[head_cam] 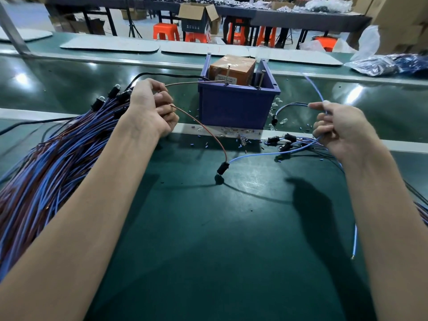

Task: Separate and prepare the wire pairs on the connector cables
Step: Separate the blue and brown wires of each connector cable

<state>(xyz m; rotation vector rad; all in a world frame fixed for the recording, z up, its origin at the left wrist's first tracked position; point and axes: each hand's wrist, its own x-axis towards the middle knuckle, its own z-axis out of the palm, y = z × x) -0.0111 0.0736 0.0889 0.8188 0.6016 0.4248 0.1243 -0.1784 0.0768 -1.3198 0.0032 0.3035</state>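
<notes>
The black connector (222, 168) is hanging low over the green mat (208, 239), nearest. Its pair is being spread: the left hand (152, 107) is pinching the brown wire (208, 130) in curled fingers, and the right hand (335, 128) is curling round the blue wire (254, 155). A big bundle (46, 163) is lying at the left and only a few cables (284, 141) at the right, so most is likely left. A purple bin (236, 105) is sitting beyond.

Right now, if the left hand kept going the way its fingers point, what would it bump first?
Probably the purple bin: the left hand, gripping the brown wire, points rightward at its near wall, though depth is hard to judge.
</notes>
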